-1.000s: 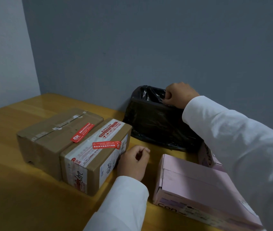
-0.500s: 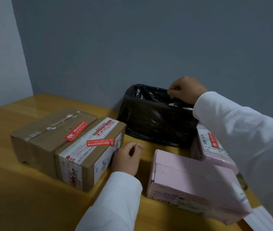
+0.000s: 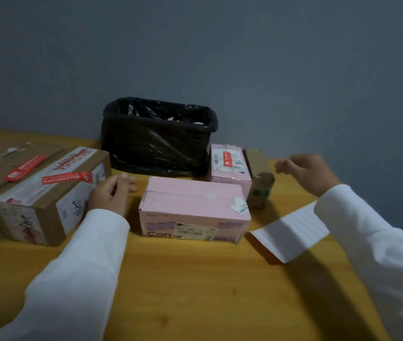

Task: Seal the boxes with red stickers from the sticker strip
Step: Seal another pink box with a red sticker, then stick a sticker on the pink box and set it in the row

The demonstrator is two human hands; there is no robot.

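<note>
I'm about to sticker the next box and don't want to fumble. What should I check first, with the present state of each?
1. Right hand free: ok, holds nothing.
2. Left hand free: ok, resting beside the brown box.
3. Big pink box needs sealing: ok, no red sticker shows on top.
4. Its flaps are closed: ok.
5. Sticker strip within reach: ok, beside the right sleeve.
6. Red stickers left on the strip: cannot tell.

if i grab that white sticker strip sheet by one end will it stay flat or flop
The white lined sticker strip sheet looks thin as paper and already bends along a fold, so it would probably flop. It seems light, so a push would likely slide it over the wooden table.
</note>
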